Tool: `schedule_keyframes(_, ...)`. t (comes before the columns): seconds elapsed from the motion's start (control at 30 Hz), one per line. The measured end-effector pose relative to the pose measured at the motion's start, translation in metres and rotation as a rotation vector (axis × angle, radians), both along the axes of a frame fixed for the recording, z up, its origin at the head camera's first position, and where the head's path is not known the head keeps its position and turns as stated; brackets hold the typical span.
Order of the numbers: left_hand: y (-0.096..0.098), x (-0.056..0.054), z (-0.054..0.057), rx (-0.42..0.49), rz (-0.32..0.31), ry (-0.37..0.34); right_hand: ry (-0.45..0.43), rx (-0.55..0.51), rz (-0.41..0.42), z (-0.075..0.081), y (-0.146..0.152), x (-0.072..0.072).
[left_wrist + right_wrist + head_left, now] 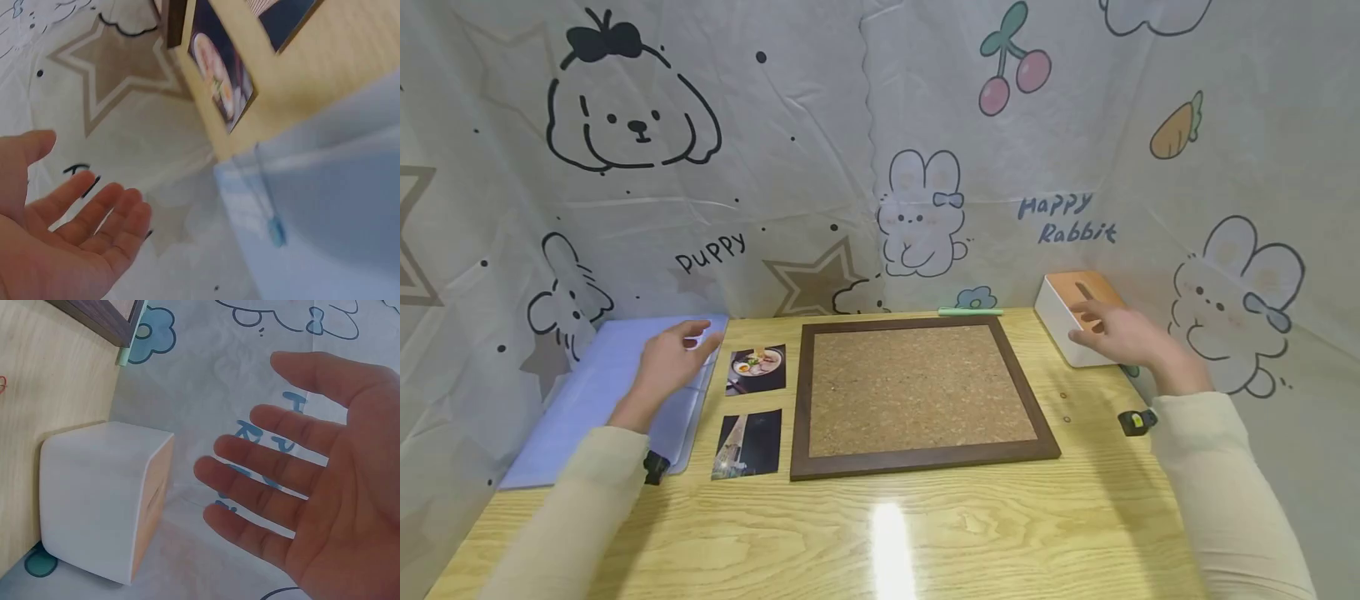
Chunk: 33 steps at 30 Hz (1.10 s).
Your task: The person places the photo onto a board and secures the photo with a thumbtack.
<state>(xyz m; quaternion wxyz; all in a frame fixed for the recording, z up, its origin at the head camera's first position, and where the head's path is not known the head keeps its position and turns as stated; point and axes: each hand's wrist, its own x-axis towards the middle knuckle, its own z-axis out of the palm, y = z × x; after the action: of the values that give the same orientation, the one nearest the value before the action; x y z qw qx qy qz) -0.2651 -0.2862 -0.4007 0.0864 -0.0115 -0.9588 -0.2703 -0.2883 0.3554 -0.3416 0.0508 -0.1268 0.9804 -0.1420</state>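
My left hand (673,362) hovers over the right part of a pale blue plastic folder (602,367), fingers loosely bent and holding nothing. In the left wrist view its palm and relaxed fingers (94,219) show beside the folder (325,206), which has a cord with a small blue tab. My right hand (1123,333) is above a white box with a wood-coloured slotted top (1078,287), a tissue box by its look. The right wrist view shows that hand (312,475) spread and bare, apart from the box (94,494).
A framed cork board (917,392) lies mid-table. Left of it are a food photo (756,369) and a dark photo (747,444). A green stick-like item (970,312) lies behind the frame. Two small items (1064,407) lie to its right. A printed cloth (820,167) hangs behind.
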Motion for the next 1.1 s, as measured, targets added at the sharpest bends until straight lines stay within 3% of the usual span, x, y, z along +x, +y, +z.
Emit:
schedule_keyframes(0.27, 0.014, 0.0, -0.016, 0.158, 0.08, -0.029, 0.011, -0.042, 0.022, -0.017, 0.004, 0.001)
schedule_keyframes(0.7, 0.027, -0.007, -0.047, 0.298, 0.147, -0.241, -0.017, -0.111, 0.08, -0.043, 0.007, 0.001)
schedule_keyframes(0.83, 0.032, -0.007, -0.051, 0.306, 0.159, -0.271, -0.047, -0.124, 0.082, -0.051, 0.009, 0.001)
schedule_keyframes(1.1, 0.038, -0.011, -0.058, 0.267, 0.176, -0.259, -0.139, -0.202, 0.083, -0.066, 0.017, 0.0)
